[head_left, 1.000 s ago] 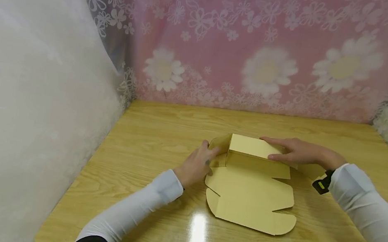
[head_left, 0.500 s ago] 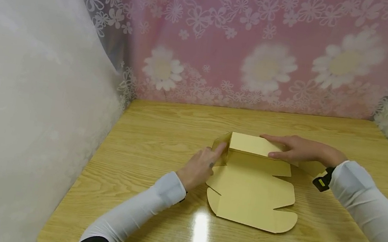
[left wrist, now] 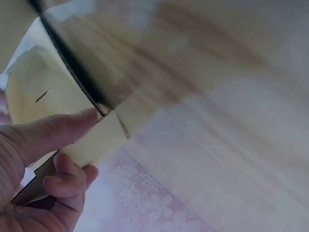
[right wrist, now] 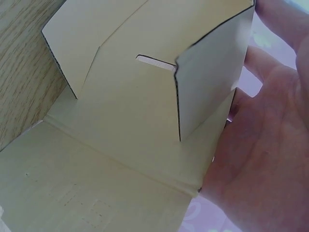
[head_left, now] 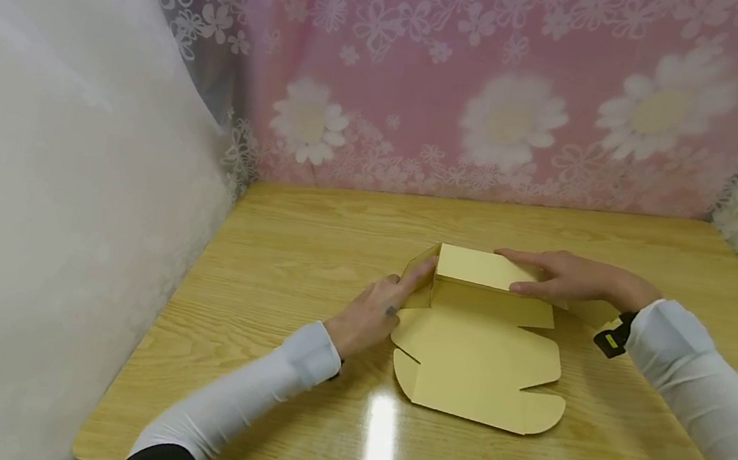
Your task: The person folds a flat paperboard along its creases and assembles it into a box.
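A partly folded yellow cardboard box point(head_left: 475, 357) lies on the table, its front panel and rounded tabs flat. Its far part is folded up into a raised panel point(head_left: 471, 267). At the left end, my left hand point(head_left: 367, 313) lays its index finger along the upright side flap point(head_left: 421, 293). The left wrist view shows thumb and curled fingers pinching the cardboard point(left wrist: 99, 140). My right hand point(head_left: 572, 278) grips the raised panel's right end, thumb at its near edge and fingers at the far edge. A slot point(right wrist: 154, 61) shows in the cardboard in the right wrist view.
The wooden table point(head_left: 287, 250) extends around the box and ends at a pink flowered curtain point(head_left: 419, 86). White sheeting point(head_left: 68, 137) hangs at the left. A dark wrist strap point(head_left: 613, 336) sits on the right wrist.
My left hand's index finger has moved up along the side flap, which it now lies against. My right hand keeps its grip on the raised panel. The view has tilted slightly.
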`<state>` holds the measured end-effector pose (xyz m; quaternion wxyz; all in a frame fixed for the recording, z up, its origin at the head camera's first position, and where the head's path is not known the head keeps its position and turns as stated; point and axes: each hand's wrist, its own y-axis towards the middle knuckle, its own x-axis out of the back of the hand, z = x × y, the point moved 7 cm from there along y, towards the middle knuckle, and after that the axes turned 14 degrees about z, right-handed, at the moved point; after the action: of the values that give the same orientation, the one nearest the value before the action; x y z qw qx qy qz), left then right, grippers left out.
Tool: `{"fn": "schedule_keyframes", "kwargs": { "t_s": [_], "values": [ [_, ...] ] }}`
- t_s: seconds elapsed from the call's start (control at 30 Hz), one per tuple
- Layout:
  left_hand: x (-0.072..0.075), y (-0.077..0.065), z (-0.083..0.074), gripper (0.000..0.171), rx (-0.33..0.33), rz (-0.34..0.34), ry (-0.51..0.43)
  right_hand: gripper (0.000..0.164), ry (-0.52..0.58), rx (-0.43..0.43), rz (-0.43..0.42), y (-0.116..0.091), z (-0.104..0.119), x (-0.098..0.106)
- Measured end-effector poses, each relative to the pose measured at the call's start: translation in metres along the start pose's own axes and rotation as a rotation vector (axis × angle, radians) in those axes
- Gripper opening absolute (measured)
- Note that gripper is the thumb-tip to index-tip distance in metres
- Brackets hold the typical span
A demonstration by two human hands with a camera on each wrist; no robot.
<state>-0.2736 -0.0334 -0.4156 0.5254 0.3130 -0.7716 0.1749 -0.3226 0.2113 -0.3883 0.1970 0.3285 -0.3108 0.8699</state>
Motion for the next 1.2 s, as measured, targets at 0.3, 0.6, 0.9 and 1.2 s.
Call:
{"fn": "schedule_keyframes", "kwargs": {
  "t_s": [0.3,0.6,0.9,1.2],
  "values": [
    [-0.003,-0.005,0.002,0.097,0.058,0.021,0.299,0.067,-0.003,0.0,0.0,0.001,0.0,0.0],
    [-0.013,-0.002,0.004,0.015,0.111,0.124,0.267,0.067,-0.035,-0.015,-0.017,0.001,-0.003,0.0],
    [-0.016,-0.001,-0.008,0.023,0.039,0.071,0.382,0.067,-0.029,-0.018,-0.014,0.0,-0.005,0.0],
    [-0.018,0.003,-0.025,0.074,-0.202,0.039,0.476,0.066,-0.039,-0.008,-0.026,0.001,-0.003,0.0]
  ]
}}
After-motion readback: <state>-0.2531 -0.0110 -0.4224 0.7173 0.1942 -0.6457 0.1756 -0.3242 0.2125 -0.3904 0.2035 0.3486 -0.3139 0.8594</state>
